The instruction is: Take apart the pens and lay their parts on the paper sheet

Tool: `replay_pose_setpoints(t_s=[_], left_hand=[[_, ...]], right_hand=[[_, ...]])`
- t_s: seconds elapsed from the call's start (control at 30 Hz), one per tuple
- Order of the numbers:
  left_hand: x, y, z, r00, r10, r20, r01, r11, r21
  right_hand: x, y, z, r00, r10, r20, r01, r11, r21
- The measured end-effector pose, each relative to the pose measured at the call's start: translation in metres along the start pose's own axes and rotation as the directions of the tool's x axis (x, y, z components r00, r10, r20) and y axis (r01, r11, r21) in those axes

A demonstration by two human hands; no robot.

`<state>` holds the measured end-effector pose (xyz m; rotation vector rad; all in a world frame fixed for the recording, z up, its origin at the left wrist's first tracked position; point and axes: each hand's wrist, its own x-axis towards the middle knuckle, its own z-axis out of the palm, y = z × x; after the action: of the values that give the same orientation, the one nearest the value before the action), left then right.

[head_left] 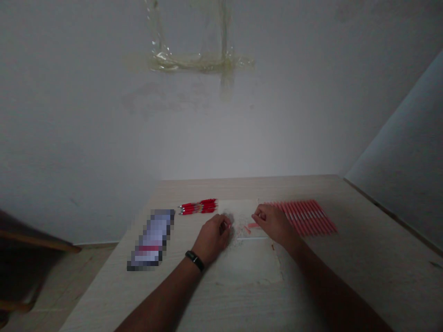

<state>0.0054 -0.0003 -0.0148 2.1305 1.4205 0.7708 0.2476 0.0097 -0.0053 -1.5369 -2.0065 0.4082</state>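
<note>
My left hand rests curled on the table, its fingers pinched round a small pink piece I cannot name. My right hand lies just to the right, fingers bent, pinching something small at about the same height. Between the two hands lie a short pink piece and small bits on a pale sheet. A bunch of red pens lies beyond my left hand. A row of several pink pen barrels lies side by side right of my right hand.
A blurred flat box lies at the table's left. The light wooden table meets a white wall at the back. Old tape clings to the wall. A dark piece of furniture stands at far left, over the floor.
</note>
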Motion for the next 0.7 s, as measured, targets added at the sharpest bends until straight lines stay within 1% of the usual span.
replay_pose_setpoints(t_s=[0.13, 0.23, 0.3, 0.37, 0.5, 0.6, 0.7], left_hand=[[0.001, -0.002, -0.002, 1.000, -0.019, -0.018, 0.020, 1.000, 0.007], [0.004, -0.003, -0.008, 0.998, -0.040, -0.047, 0.039, 0.999, -0.021], [0.008, -0.004, -0.014, 0.995, -0.041, -0.086, 0.038, 0.999, -0.035], [0.012, -0.005, -0.022, 0.989, -0.021, -0.148, 0.016, 0.999, -0.036], [0.019, -0.011, -0.034, 0.975, -0.012, -0.224, 0.001, 0.999, -0.053], [0.019, -0.016, -0.039, 0.962, -0.071, -0.265, 0.049, 0.995, -0.088], [0.019, -0.017, -0.042, 0.957, -0.115, -0.267, 0.078, 0.986, -0.146]], right_hand=[[0.001, 0.002, -0.006, 1.000, -0.012, -0.013, 0.012, 1.000, -0.005], [0.001, 0.008, -0.014, 0.999, -0.026, 0.027, 0.026, 1.000, 0.008], [0.002, 0.014, -0.020, 0.997, -0.042, 0.067, 0.041, 0.999, 0.018], [0.003, 0.021, -0.025, 0.995, -0.064, 0.077, 0.062, 0.998, 0.027], [0.005, 0.034, -0.035, 0.996, -0.088, 0.027, 0.087, 0.996, 0.031], [0.006, 0.040, -0.044, 0.998, -0.063, -0.030, 0.064, 0.998, 0.025], [0.006, 0.039, -0.051, 0.998, -0.033, -0.050, 0.033, 0.999, 0.003]])
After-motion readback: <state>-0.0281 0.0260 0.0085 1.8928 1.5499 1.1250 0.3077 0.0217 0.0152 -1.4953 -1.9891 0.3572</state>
